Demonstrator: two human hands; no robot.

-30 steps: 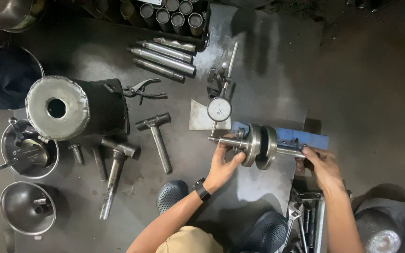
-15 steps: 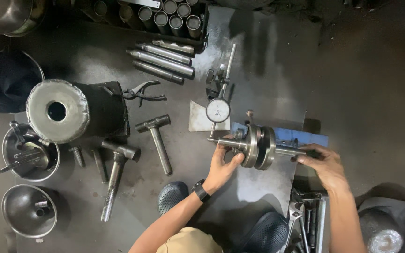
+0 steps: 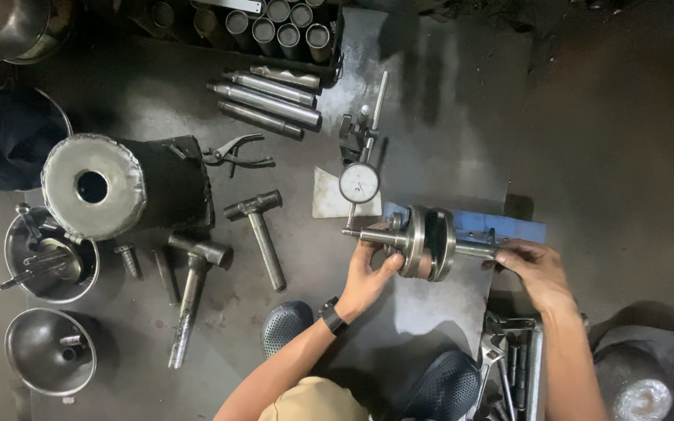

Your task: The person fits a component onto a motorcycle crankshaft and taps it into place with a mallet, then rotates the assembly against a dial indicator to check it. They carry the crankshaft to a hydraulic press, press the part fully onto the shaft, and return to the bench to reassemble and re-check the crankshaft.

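Crankshaft lies horizontal across a blue stand on the dark metal floor plate, its two round webs upright between the hands, shaft ends pointing left and right. Left hand cups the left journal from below, fingers curled and clamped on the shaft just beside the left web. Right hand holds the right shaft end, fingers closed on it near the stand's edge. Dial gauge stands on its post just behind the left journal, white face turned up to the camera; whether its tip touches the shaft, cannot tell. Judgement: for a clean reading the shaft should turn slowly and evenly on its supports, hands light, with no push along the axis and no downward load that would lift a journal off its seat. Keep the left thumb clear of the gauge tip. Two hammers lie on the plate to the left, well apart from the stand; pliers lie farther back.
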